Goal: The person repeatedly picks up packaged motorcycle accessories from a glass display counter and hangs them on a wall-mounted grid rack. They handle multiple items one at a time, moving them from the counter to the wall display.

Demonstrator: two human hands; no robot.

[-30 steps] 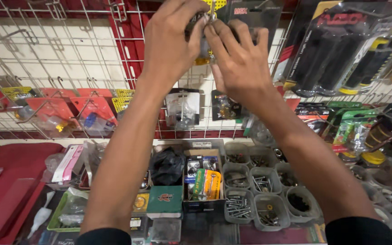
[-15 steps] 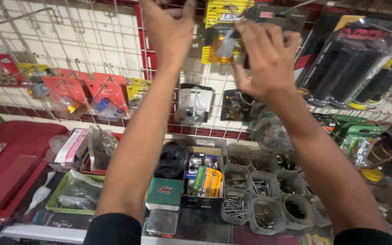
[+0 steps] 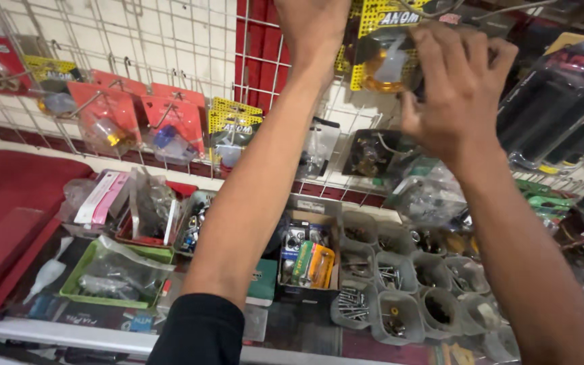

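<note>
Both my arms reach up to a white wire display rack (image 3: 170, 61) on the wall. My right hand (image 3: 457, 88) grips a clear blister pack with a yellow card and an amber bulb (image 3: 383, 64) that hangs at the top of the rack. My left hand (image 3: 312, 23) is raised beside it at the frame's top edge; its fingers are cut off from view, so what it holds is hidden. Both sleeves are black.
Red-carded blister packs (image 3: 106, 125) and more yellow-carded packs (image 3: 228, 132) hang on the rack's hooks. Black handlebar grips in packets (image 3: 549, 115) hang at right. Below stand small grey cups of screws (image 3: 356, 304), a green tray (image 3: 113, 274), a small box of parts (image 3: 309, 253) and a red surface (image 3: 8, 203).
The view has tilted down and left. My left hand has risen out of the top of the frame, while my right hand stays on the yellow-carded pack.
</note>
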